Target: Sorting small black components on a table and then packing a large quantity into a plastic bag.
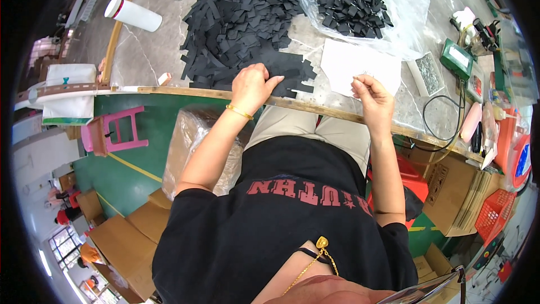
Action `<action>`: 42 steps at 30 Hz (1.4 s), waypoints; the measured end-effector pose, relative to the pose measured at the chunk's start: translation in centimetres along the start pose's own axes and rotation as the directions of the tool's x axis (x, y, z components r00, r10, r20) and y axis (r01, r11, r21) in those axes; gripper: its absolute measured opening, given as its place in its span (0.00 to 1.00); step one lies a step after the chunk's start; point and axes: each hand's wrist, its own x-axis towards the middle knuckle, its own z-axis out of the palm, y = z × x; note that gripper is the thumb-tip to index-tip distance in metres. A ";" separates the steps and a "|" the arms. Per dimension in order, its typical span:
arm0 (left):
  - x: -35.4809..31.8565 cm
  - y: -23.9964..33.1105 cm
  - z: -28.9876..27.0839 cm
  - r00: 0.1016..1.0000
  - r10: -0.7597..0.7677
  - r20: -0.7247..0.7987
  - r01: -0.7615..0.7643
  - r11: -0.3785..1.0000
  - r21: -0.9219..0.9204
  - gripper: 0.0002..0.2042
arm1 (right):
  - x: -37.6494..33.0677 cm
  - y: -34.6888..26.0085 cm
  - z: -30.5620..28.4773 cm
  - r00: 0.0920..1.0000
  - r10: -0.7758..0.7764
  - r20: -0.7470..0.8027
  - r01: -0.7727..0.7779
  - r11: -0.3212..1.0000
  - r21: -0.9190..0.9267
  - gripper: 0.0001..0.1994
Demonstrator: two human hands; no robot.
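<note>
Resting on the black strips (242,22) heaped on the desk (146,50), the left hand (253,85) lay curled, fingertips pressing the pile's near edge. Right of that pile, the right hand (372,97) pinched something tiny over white paper (349,62).

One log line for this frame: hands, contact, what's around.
left hand: pressing on black strip pile | right hand: pinching something tiny over white sheet | nearby: clear bag of black pieces
</note>
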 end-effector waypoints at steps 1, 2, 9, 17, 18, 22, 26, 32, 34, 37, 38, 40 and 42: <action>0.1 -0.1 0.4 0.999 -0.004 -0.045 0.001 0.998 -0.060 0.12 | -0.1 -0.1 0.5 1.000 -0.014 0.016 0.014 0.999 -0.036 0.06; 0.3 -0.2 0.7 0.996 -0.010 -0.090 -0.001 0.993 -0.121 0.12 | -0.2 -0.3 1.0 1.000 -0.014 0.016 0.015 0.999 -0.037 0.06; 1.4 -1.6 -0.2 0.991 -0.083 -0.109 0.054 0.967 -0.248 0.12 | -0.4 -0.1 1.5 0.999 0.023 0.024 -0.021 0.996 -0.084 0.03; 0.5 -1.5 0.7 0.984 -0.035 -0.173 0.000 0.980 -0.197 0.15 | -0.8 0.0 2.5 0.993 -0.052 0.110 0.071 0.981 -0.182 0.01; 0.7 -1.5 0.8 0.982 -0.020 -0.188 -0.029 0.968 -0.250 0.14 | -0.9 0.3 2.4 0.993 -0.050 0.102 0.066 0.985 -0.157 0.01; 1.0 -2.6 -1.2 0.949 -0.156 -0.273 0.023 0.900 -0.436 0.12 | -1.2 -0.3 2.5 0.994 0.043 0.098 -0.030 0.991 -0.128 0.01; 2.4 -11.9 -3.9 0.817 -0.278 -0.506 0.094 0.929 -0.358 0.05 | -1.2 -0.3 2.3 0.995 0.011 0.103 0.006 0.987 -0.158 0.01; 3.7 -19.2 -5.3 0.928 -0.284 -0.242 0.215 0.938 -0.273 0.11 | -1.0 -0.2 2.7 0.992 0.051 0.112 -0.032 0.986 -0.166 0.01; 4.1 -19.1 -5.1 0.951 -0.233 -0.201 0.183 0.953 -0.240 0.13 | -1.2 -0.2 3.0 0.993 -0.019 0.116 0.037 0.987 -0.159 0.01; 4.2 -19.6 -5.5 0.940 -0.295 -0.169 0.248 0.935 -0.253 0.13 | -1.1 0.0 3.2 0.991 0.011 0.131 0.009 0.989 -0.150 0.00; 4.0 -19.8 -5.7 0.928 -0.326 -0.179 0.277 0.927 -0.253 0.11 | -1.1 0.1 3.0 0.993 0.017 0.116 0.003 0.986 -0.166 0.00; 3.8 -17.9 -6.8 0.885 -0.342 -0.315 0.222 0.906 -0.360 0.09 | -1.0 0.5 2.8 0.990 -0.018 0.137 0.052 0.967 -0.251 0.00; 3.7 -15.5 -7.1 0.847 -0.400 -0.350 0.058 0.724 -0.687 0.08 | -0.5 -0.1 2.9 0.968 -0.177 0.180 0.237 0.886 -0.400 0.03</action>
